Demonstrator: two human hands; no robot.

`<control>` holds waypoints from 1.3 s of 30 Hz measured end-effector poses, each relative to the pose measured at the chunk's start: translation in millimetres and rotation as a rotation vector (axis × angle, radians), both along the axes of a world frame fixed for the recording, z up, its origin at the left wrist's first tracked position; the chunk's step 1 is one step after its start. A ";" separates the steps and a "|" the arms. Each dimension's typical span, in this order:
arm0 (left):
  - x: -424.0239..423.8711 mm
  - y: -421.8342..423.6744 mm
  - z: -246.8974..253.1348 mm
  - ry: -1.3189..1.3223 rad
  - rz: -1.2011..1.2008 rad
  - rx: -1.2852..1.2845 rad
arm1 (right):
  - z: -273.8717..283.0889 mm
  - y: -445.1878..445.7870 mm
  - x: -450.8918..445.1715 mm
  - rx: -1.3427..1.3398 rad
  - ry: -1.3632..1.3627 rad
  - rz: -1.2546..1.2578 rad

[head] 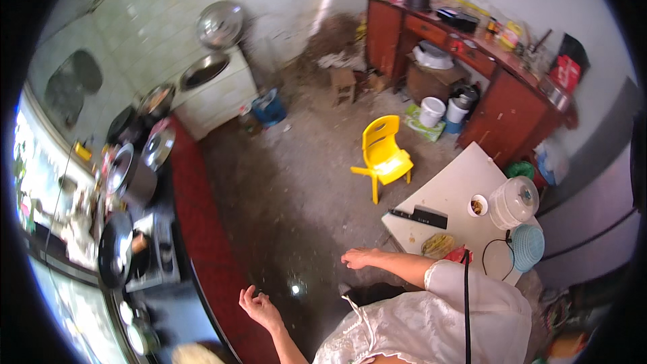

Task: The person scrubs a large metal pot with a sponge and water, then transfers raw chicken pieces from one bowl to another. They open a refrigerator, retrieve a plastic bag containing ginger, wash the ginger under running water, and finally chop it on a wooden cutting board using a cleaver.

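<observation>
My left hand (257, 307) hangs in the air by the front edge of the red-fronted kitchen counter (204, 202). Its fingers are loosely bent and apart, and I see nothing held in them. Over the concrete floor (303, 212), my right hand (358, 258) is stretched out with relaxed fingers and no object visible in it. Beside that arm stands a white table (455, 172). A black-handled cleaver (422, 216) lies near its corner, and a dish of yellowish food (438, 246) is close to my forearm.
On the counter are a gas stove (160, 253), a wok (115, 250) and a large pot (132, 177). A yellow plastic chair (386, 154) stands on the floor ahead. The table also holds a small bowl (477, 206) and a blue basket (527, 247). Farther back is a red-brown desk (505, 111).
</observation>
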State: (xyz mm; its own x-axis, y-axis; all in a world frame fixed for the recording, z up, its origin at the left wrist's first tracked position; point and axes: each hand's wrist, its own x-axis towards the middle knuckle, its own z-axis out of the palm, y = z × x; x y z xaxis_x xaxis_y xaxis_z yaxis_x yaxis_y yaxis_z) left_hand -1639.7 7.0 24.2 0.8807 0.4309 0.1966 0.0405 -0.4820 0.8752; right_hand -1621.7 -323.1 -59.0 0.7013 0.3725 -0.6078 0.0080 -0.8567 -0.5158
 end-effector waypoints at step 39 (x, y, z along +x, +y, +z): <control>888.4 -474.8 8.7 0.254 -0.385 -0.289 | 78.3 -639.4 857.5 0.982 -0.594 -1.460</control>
